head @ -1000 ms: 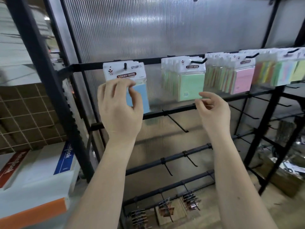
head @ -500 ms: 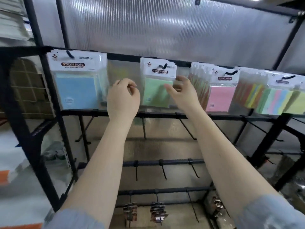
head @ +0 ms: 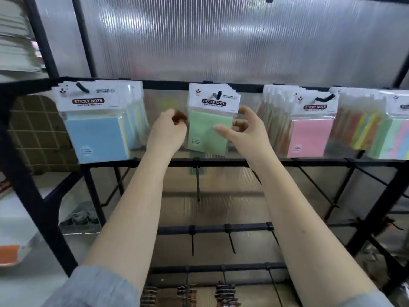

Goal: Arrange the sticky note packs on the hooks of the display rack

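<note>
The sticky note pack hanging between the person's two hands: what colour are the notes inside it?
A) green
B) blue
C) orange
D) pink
A: the green pack hangs on its hook between the left hand and the right hand; the blue pack hangs further left and the pink pack further right.

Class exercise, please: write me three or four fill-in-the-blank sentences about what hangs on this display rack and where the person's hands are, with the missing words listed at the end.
1. The pack hanging on the leftmost hook shows a pad coloured ____.
2. Both hands, the left hand and the right hand, are at the pack whose pad is ____.
3. The pack just right of the green one shows a pad coloured ____.
4. The white header cards read "STICKY ____".

Missing words: blue; green; pink; NOTE
</note>
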{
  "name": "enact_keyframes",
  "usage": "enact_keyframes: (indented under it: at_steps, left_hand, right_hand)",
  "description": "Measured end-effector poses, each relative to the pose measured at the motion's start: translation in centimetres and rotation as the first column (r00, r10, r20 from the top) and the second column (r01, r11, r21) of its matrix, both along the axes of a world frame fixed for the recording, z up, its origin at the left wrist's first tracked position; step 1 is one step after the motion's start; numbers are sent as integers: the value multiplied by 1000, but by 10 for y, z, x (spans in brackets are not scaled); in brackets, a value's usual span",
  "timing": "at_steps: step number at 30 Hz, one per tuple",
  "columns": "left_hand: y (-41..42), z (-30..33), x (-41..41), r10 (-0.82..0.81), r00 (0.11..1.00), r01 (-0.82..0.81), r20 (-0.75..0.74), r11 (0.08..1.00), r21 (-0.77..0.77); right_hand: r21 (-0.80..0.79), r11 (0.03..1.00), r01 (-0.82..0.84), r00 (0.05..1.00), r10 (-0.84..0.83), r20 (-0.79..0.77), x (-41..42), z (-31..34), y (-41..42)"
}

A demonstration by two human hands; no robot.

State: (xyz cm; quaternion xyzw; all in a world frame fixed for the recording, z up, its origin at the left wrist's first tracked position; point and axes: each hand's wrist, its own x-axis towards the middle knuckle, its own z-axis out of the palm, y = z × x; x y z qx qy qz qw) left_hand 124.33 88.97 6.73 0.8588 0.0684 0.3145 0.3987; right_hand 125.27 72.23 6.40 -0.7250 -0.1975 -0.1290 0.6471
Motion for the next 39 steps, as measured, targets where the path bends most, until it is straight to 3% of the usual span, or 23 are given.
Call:
enact_keyframes:
  at_steps: [4, 11, 18, 23, 28, 35, 39]
  left_hand:
    - [5, 3, 9, -58, 998, 58, 7, 997, -51]
    - [8, 12, 29, -98, 990, 109, 99, 987, -117]
    - [6, 14, 38, -312, 918, 374, 244, 884, -278]
    - [-1, 25, 40, -457, 853, 522, 252, 743, -419]
    - [-5, 31, 40, -437, 874, 485, 214, 747, -454]
    - [5, 24, 43, -518, 820, 570, 246, 694, -440]
    - [9, 29, 56, -325, 895, 442, 307, 746, -498]
  right_hand:
    - [-79, 995, -53, 993, 61, 103, -3, 6, -8]
    - [-16, 979, -202, 976, 202, 79, -11, 0, -24]
    - [27, 999, -19, 997, 17, 82, -9, -8, -19]
    - [23, 999, 43, 994, -45, 104, -11, -10, -15]
    - [9, 997, 79, 993, -79, 86, -11, -10, -15]
    - [12, 997, 79, 991, -80, 103, -13, -10, -16]
    - [17, 996, 83, 991, -85, 106, -14, -10, -17]
